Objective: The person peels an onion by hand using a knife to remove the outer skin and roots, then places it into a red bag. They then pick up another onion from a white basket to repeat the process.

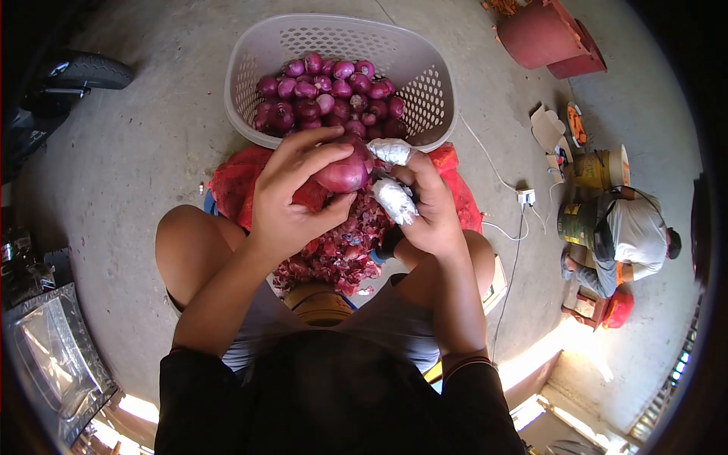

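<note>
Between the fingers and thumb of my left hand [292, 186] is a large red onion [343, 171], held above the pile of skins. My right hand [428, 197] is close against the onion's right side. White, shiny wrapping [395, 201] covers its thumb and index fingertip, and the other fingers curl inward. Whatever lies between those fingers is hidden. Loose onion skins [326, 258] are heaped below my hands, between my legs. Just beyond, a grey perforated plastic basket [250, 45] contains many red onions [307, 91].
Red mesh sacking [462, 189] lies around the skins. At right, a person [637, 231] sits bent over by buckets [599, 167]. A white power strip [525, 197] and cables cross the floor. Red tubs [538, 34] stand at upper right; a motorcycle wheel [91, 70] is at left.
</note>
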`<state>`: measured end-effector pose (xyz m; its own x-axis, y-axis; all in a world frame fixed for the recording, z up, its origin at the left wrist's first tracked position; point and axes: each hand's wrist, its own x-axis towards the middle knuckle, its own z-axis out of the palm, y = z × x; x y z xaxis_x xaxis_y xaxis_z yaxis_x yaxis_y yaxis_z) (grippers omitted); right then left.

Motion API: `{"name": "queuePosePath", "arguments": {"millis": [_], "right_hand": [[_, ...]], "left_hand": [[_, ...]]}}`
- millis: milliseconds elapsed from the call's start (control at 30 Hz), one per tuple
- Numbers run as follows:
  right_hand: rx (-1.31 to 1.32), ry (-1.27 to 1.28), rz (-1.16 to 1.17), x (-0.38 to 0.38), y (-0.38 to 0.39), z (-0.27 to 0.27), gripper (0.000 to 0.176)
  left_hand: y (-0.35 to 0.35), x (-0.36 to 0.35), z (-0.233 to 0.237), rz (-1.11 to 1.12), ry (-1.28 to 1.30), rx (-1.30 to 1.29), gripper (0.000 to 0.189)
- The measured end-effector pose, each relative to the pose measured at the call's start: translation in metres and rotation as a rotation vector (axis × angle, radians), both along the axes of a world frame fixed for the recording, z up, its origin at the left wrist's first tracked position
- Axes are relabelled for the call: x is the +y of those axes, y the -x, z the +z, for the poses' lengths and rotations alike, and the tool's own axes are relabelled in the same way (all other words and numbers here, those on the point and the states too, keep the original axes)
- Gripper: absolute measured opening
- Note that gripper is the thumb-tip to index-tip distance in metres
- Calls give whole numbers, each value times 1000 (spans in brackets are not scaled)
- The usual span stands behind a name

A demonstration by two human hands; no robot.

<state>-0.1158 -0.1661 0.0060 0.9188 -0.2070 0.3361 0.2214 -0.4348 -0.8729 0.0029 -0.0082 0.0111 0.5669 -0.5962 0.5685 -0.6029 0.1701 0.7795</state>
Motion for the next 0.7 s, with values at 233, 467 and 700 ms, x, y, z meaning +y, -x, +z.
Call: {"name": "queuePosePath", "arguments": {"millis": [233, 467, 700], "right_hand": [[134, -47, 3, 0, 2, 6, 47], [83, -95, 17, 5, -1, 5, 47], [127, -104, 25, 6, -1, 8, 39]], "left_hand": [[1, 0, 1, 7, 1, -25, 48], [0, 0, 1, 18, 4, -53, 48], [3, 0, 0, -3, 12, -65, 49]]}}
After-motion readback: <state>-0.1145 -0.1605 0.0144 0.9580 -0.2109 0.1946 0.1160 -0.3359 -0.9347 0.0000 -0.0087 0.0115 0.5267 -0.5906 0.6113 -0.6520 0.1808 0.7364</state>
